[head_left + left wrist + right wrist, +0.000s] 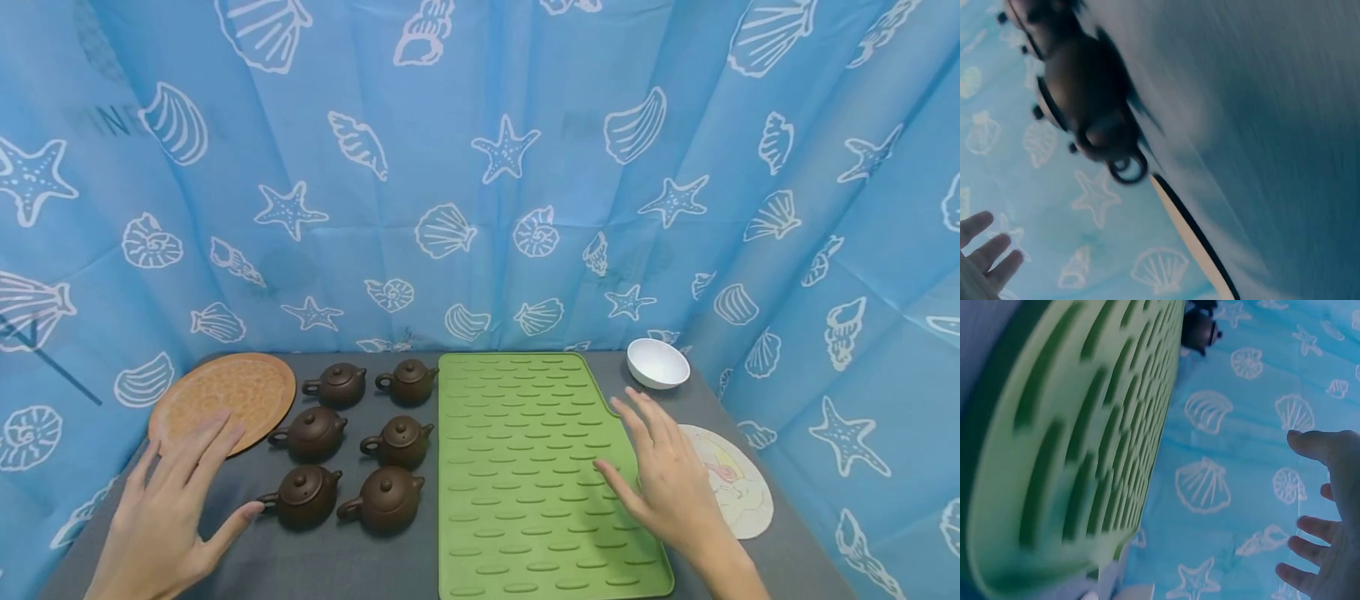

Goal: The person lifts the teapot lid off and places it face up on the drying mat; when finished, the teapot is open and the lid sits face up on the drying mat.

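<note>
My left hand [168, 508] hovers with spread fingers at the left, its fingertips overlapping a round orange-brown mat [255, 392] in the head view. Its thumb tip is near the handle of a dark brown teapot [307, 500]. Several such teapots stand in two columns, among them a front one [390, 502] beside the mat and a back one [408, 382]. My right hand [667, 475], fingers apart and holding nothing, is over the right edge of a green ridged silicone mat [517, 467]. In the left wrist view, teapots [1085, 94] appear blurred.
At the back right stands a white bowl [658, 364]. A round pale mat with a faded drawing [750, 500] lies right of my right hand, partly hidden by it. Blue curtains [465, 167] with white shells and starfish enclose the grey table [315, 567] at the back and sides.
</note>
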The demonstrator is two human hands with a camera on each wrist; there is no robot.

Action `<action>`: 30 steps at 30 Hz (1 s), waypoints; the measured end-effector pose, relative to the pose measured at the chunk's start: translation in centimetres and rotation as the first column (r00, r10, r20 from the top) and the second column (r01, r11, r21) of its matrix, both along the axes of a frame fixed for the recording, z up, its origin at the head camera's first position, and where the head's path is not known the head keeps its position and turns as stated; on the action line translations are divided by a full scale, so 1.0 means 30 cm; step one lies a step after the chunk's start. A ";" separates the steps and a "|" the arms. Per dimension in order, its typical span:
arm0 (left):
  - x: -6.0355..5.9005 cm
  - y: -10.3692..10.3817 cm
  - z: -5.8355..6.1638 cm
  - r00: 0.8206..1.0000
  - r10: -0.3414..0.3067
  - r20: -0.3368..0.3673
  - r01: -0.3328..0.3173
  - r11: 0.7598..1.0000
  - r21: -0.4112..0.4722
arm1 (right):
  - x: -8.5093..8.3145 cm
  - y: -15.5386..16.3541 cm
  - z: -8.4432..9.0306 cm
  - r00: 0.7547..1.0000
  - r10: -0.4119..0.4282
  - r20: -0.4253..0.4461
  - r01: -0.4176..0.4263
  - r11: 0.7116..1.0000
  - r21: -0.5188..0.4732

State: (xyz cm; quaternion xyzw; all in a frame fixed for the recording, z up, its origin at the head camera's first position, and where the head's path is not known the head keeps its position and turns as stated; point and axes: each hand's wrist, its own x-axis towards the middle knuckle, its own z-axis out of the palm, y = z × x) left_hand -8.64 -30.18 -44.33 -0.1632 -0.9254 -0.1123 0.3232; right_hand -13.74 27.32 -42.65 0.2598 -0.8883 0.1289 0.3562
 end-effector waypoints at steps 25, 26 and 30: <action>0.097 0.370 -0.035 0.745 -0.040 0.666 -0.444 0.716 0.540 | 0.032 -0.397 -0.067 0.718 0.532 0.449 -0.280 0.811 -0.513; 0.094 0.377 -0.040 0.745 -0.040 0.666 -0.448 0.709 0.545 | 0.030 -0.416 -0.067 0.680 0.564 0.468 -0.276 0.789 -0.549; 0.078 0.406 -0.061 0.719 -0.059 0.692 -0.494 0.658 0.569 | 0.022 -0.497 -0.072 0.527 0.664 0.530 -0.245 0.716 -0.653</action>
